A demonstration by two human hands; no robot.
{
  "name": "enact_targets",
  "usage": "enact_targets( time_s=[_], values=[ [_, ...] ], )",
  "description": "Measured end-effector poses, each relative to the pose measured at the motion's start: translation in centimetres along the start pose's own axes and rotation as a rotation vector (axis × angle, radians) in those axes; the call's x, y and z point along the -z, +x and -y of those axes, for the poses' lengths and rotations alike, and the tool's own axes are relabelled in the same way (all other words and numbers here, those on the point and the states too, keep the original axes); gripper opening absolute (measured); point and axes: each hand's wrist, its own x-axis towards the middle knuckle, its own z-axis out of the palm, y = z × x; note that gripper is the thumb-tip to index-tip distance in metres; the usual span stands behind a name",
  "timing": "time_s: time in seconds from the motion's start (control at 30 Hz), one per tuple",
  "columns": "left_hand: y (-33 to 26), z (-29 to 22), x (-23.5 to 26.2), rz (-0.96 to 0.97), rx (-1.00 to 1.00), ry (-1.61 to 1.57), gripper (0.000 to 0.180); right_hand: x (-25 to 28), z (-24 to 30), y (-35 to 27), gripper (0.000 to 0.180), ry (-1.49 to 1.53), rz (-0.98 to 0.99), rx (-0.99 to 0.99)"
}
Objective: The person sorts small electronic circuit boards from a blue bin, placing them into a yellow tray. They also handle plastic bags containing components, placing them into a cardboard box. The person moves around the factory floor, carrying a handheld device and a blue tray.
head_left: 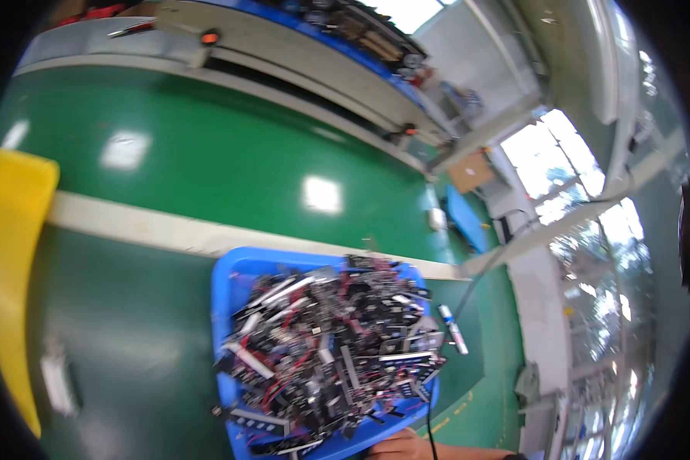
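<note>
Blue plastic bin (234, 280) sits low centre on a glossy green floor (207, 153), heaped past its rim with a tangle of small black and silver metal parts and thin red wires (330, 337). Some pieces overhang the bin's right and lower edges.

One hand (397, 446) at the bottom edge, right of centre, touching the bin's lower rim. Only knuckles and part of the forearm show; which hand it is cannot be told, nor whether its grip is clenched on the rim or merely resting. No other hand visible.

A small white tube-like object (454, 328) lies just beside the bin's right side. A dark cable (468, 295) runs past it across the floor.

Floor: green, reflective, ceiling lights mirrored as bright patches. A pale painted stripe (130, 224) crosses it behind the bin. Yellow object (8, 253) at far left.

Room: long worktop or conveyor line (299, 77) with blue edging along the top, cluttered. Brown cardboard box (471, 170) near a bright window (575, 192) at right.
</note>
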Motion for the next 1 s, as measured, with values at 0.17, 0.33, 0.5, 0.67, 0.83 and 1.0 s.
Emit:
enact_targets(
  time_s=[0.17,0.33,0.5,0.67,0.83,1.0],
  values=[
    [-7.6,7.4,-0.8,-0.142,0.048,-0.122,0.031,-0.3,1.7,2.3,0.006,0.072,-0.06,-0.088],
    [-17.5,10.9,2.6,-0.25,0.412,-0.165,0.032,-0.1,1.9,1.6,0.007,0.056,-0.033,-0.03],
    [-27.9,8.6,5.4,-0.726,0.344,-0.425,0.025,-1.9,0.3,0.6,0.009,-0.003,-0.083,0.052],
    [-37.1,4.3,9.8,-1.129,0.372,-0.54,0.023,-1.8,0.3,0.3,0.008,-0.02,-0.073,0.098],
    [-38.8,4.4,12.4,-1.267,0.357,-0.604,0.028,-1.9,0.3,0.4,0.01,-0.036,-0.038,0.184],
    [-38.7,2.9,15.8,-1.297,0.187,-0.497,0.031,-2.2,0.3,-0.4,0.01,-0.04,-0.099,0.271]
  ],
)
